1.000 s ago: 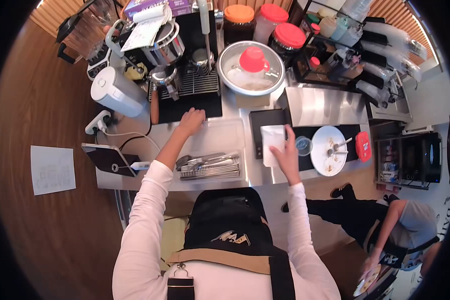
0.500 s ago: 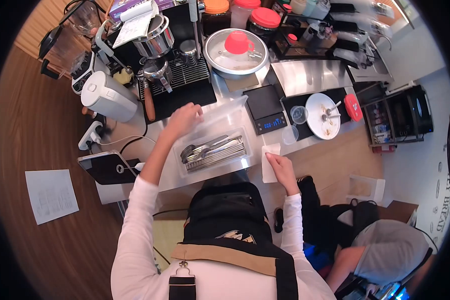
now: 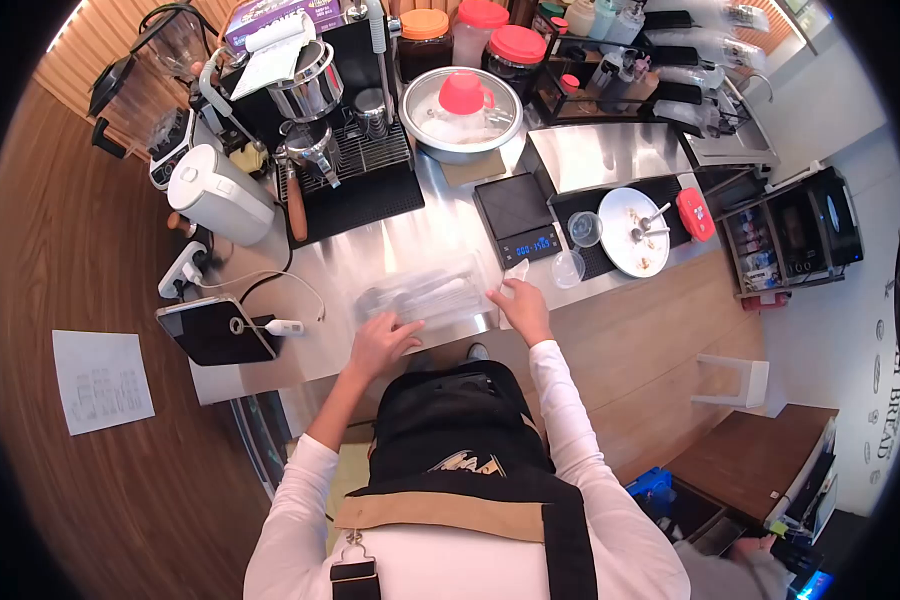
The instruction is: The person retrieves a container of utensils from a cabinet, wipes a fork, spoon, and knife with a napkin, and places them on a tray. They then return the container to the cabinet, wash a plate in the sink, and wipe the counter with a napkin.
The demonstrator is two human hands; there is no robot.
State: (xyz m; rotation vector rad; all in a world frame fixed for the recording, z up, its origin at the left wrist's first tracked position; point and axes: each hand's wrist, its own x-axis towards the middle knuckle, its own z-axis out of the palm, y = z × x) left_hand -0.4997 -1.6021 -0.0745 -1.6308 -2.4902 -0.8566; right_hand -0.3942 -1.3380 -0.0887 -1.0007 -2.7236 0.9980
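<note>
A clear plastic box (image 3: 425, 292) of metal cutlery lies near the counter's front edge, its lid now down over the cutlery. At its front left corner, my left hand (image 3: 380, 343) touches the lid with fingers apart and nothing held. My right hand (image 3: 520, 305) is at the box's right side, thumb and fingers drawn together around a small white paper (image 3: 516, 270), mostly hidden. Behind my right hand sits a black scale (image 3: 518, 215) with a lit blue display. Two clear cups (image 3: 568, 268) stand right of the scale.
A plate (image 3: 620, 245) with spoons and a red container (image 3: 695, 214) are at the right. A metal bowl (image 3: 420, 125) and an espresso machine (image 3: 365, 150) stand behind. A kettle (image 3: 220, 195) and a tablet (image 3: 215, 332) are left. Part of a person shows at lower right.
The box's lid has come down over the cutlery. My left hand has moved down toward the front edge, and my right hand has moved left to the box with the paper. The person has moved lower.
</note>
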